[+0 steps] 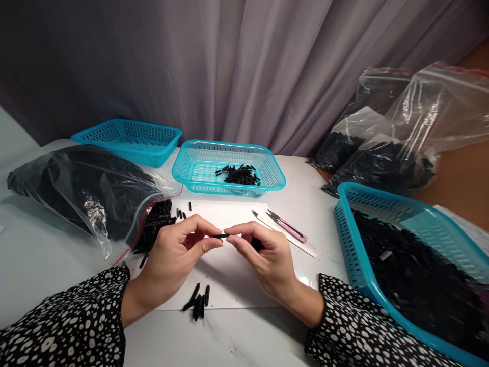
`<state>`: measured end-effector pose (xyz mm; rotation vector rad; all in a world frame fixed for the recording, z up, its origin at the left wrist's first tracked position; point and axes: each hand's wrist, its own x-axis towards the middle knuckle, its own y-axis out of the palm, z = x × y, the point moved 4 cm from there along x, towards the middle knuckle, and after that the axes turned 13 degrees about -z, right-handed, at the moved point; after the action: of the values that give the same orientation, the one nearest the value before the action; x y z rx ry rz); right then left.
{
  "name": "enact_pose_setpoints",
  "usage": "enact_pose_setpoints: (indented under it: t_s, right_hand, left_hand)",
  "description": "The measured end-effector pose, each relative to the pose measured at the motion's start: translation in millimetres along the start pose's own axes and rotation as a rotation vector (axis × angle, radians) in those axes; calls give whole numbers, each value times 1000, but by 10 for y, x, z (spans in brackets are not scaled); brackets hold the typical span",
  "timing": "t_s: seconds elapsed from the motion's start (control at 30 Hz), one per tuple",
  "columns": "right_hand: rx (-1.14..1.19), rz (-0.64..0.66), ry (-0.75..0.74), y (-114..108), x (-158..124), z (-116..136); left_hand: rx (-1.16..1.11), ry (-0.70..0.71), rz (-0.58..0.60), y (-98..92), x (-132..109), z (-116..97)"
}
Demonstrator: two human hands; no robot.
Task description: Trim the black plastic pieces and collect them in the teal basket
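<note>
Between the fingertips of both hands is a small, thin black piece [221,236], held level over a white sheet [237,278]. My left hand [179,250] pinches its left end, and my right hand [263,252] pinches its right end. Something dark shows behind the curled fingers of my right hand, too hidden to name. Several similar black pieces [199,302] lie near the sheet's front edge. A heap of black pieces [157,219] spills from the open mouth of a zip bag [91,199] left of my left hand.
Pink-handled thread snips [288,227] and a slim white pointed tool [301,248] lie right of my hands. Blue baskets stand behind: one [229,188] with black pieces, another [153,153] at left. A large blue basket [355,265] of black pieces and clear bags [385,158] are at right.
</note>
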<state>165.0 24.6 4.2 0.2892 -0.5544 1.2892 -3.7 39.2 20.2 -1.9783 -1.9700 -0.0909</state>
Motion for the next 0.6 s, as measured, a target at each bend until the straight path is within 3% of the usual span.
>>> enact_pose_setpoints:
  t_s: [0.23, 0.37, 0.43, 0.57, 0.6]
  right_hand:
    - [10, 1, -14, -1, -2, -2]
    - [-20, 54, 12, 27, -10, -27]
    - [-16, 169, 25, 78, -31, -37]
    - [45, 625, -91, 236, -166, 9]
    - [40, 688, -127, 252, -196, 17]
  left_hand:
    - [11, -9, -17, -15, -12, 5]
    - [-94, -132, -33, -25, 38, 5]
    - [-270, -286, -67, -33, 83, 36]
    - [-570, -586, -143, -24, 127, 117]
    - [-600, -623, -155, -19, 126, 129]
